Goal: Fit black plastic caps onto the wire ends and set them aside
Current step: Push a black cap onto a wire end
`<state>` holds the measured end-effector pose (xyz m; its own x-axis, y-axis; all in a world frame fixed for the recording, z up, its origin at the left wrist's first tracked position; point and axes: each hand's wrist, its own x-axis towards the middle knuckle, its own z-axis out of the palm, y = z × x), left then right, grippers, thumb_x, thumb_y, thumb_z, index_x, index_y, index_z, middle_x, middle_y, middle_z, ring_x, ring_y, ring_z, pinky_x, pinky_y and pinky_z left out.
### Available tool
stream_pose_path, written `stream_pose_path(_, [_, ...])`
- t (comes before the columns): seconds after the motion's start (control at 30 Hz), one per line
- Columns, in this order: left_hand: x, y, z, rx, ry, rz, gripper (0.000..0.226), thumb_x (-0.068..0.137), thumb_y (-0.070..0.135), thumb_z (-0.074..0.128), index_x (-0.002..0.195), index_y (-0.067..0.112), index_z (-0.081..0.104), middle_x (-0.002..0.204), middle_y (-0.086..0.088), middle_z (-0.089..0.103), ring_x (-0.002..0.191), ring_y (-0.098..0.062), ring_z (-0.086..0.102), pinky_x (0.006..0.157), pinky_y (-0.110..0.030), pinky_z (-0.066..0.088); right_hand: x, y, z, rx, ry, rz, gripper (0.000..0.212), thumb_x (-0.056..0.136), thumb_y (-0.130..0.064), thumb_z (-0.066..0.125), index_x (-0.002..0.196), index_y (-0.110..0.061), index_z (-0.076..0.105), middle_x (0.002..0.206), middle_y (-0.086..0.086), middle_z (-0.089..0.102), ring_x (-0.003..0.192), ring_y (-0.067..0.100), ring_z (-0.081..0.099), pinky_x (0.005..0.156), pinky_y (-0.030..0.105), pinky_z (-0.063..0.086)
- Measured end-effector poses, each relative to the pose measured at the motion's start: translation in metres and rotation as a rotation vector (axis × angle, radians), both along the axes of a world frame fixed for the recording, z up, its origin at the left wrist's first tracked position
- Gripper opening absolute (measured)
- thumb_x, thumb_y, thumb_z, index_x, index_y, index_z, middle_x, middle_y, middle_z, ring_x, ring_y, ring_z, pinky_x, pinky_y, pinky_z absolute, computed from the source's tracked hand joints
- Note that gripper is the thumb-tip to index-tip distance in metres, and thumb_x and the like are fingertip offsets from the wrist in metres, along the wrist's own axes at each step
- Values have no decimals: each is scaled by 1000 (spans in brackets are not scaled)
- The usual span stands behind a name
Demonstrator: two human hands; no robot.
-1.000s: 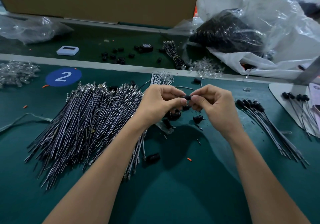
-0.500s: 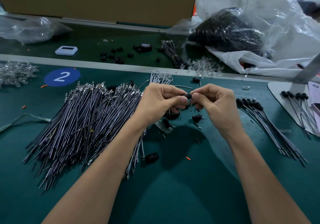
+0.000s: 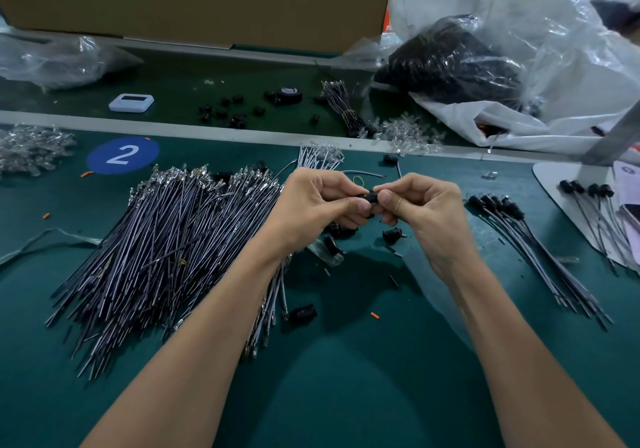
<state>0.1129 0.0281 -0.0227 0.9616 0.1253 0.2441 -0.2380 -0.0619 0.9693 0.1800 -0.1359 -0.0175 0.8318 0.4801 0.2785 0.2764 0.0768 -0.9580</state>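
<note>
Head view: left hand [image 3: 313, 205] and right hand [image 3: 424, 210] pinch one black cap [image 3: 371, 198] between them, axis lying left-right, mid-table [image 3: 346, 378].

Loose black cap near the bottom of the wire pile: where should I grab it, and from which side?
Pinch the cap across its short sides, from above. It lies flat on the mat, long axis roughly left-right, with wires close on its left, so come down slightly from the right.
</note>
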Motion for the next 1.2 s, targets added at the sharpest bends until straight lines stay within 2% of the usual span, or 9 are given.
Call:
stream_pose_path(0.2, [0, 2, 2, 18, 13, -10, 13, 83, -6, 69, 95, -3, 70, 83, -15, 74, 66, -20, 73, 65, -31, 61, -1, 0, -1, -19, 29, 31, 4, 82, -1, 69, 81, -5, 70, 65, 4, 72, 50, 10, 58, 53, 20, 49])
stream_pose_path(0.37, [1, 0, 1, -35, 4, -6, 13, 83, -7, 68, 89, 4, 71, 74, -5, 75, 66, -19, 73, 63, -28, 60, -2, 1, -1, 7, 34, 27, 5, 80, -2, 71, 79, -7, 71, 64, 3, 72, 48, 11, 57, 51, 21, 50])
stream_pose_path(0.6, [0, 0, 1, -60, 3, -9, 14, 83, -6, 69, 88, 6, 72, 74, -4, 75, 67, -19, 73, 62, -26, 59, -5, 3, 1, -3, -7, -1, 11, 82, 0, 70, 80, -10, 72, 63, 1, 71, 51, 8, 58, 53, 19, 49])
stream_pose_path(0.83, [-1, -1, 8, -212, 18, -30, 16, 84, -4, 67, 96, 6, 71, 83, -13, 75, 73, -22, 74, 65, -26, 59, -12, 10, 6, 35, -100, -54, 8, 90, -2, 65, 90, -10, 67, 80, -1, 71, 72, 6, 66, 68, 16, 51])
stream_pose_path(0.93, [-4, 3, 9, -227, 52, -123, 27, 84, 2, 67, 111, 8, 68, 94, -12, 76, 81, -23, 74, 69, -27, 59, -13, 10, 7, 26, -128, -115, 12, 95, -5, 58, 90, -15, 63, 83, 1, 66, 73, 14, 60, 71, 24, 49])
stream_pose_path(1.0, [-5, 8, 12, -245, 82, -120, 34, 84, 20, 66, 118, 11, 65, 100, -13, 75, 83, -24, 74, 71, -29, 59, -10, 6, 10, 98, -69, -146, 11, 98, -11, 52, 92, -15, 60, 87, 4, 65, 74, 17, 55, 72, 29, 48])
stream_pose_path(1.1, [-5, 14, 14, -333, 45, 12, 39, 85, 36, 60, 115, 11, 66, 97, -11, 75, 76, -22, 72, 69, -29, 59, -8, -2, 24, 377, 132, -64, 14, 99, -20, 47, 92, -12, 56, 94, 6, 72, 74, 16, 63, 67, 26, 51])
stream_pose_path(1.2, [-5, 17, 14, -405, -28, 173, 36, 84, 39, 59, 105, 11, 69, 87, -8, 76, 67, -19, 71, 64, -25, 57, -1, -17, 41, 583, 249, -40, 18, 97, -27, 47, 93, -11, 55, 76, 4, 70, 61, 14, 61, 56, 24, 49])
